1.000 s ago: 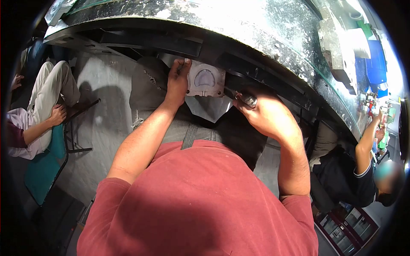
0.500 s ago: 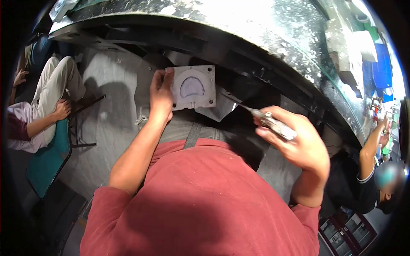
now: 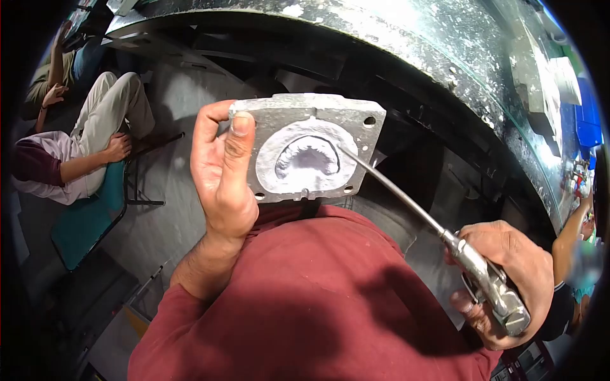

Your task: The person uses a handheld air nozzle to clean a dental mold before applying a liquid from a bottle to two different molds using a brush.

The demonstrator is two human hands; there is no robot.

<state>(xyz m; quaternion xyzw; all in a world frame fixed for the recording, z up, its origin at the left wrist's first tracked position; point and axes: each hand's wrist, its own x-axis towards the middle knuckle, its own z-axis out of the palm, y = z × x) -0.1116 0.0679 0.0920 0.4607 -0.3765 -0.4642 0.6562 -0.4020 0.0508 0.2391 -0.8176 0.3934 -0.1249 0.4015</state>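
Note:
My left hand (image 3: 222, 168) grips the left edge of a grey metal plate (image 3: 368, 136), thumb on its face. Set in the plate is a pale round plaster area (image 3: 270, 155) with a horseshoe-shaped row of tooth forms (image 3: 311, 143) and a dark groove around it. My right hand (image 3: 508, 273) is closed around a metal tool (image 3: 473, 260) with a long thin nozzle. The nozzle's tip is at the upper right of the plaster; whether it touches cannot be made out.
A worn, speckled bench top (image 3: 406, 38) runs across the top and right. At the left a seated person (image 3: 101, 120) is on a teal chair (image 3: 89, 216). A blue container (image 3: 588, 114) and a person's arm (image 3: 572, 235) are at the far right.
The plate has come up closer to my head and tilted, with tooth forms now visible. My right hand has moved right and down, and the nozzle now reaches over the plate.

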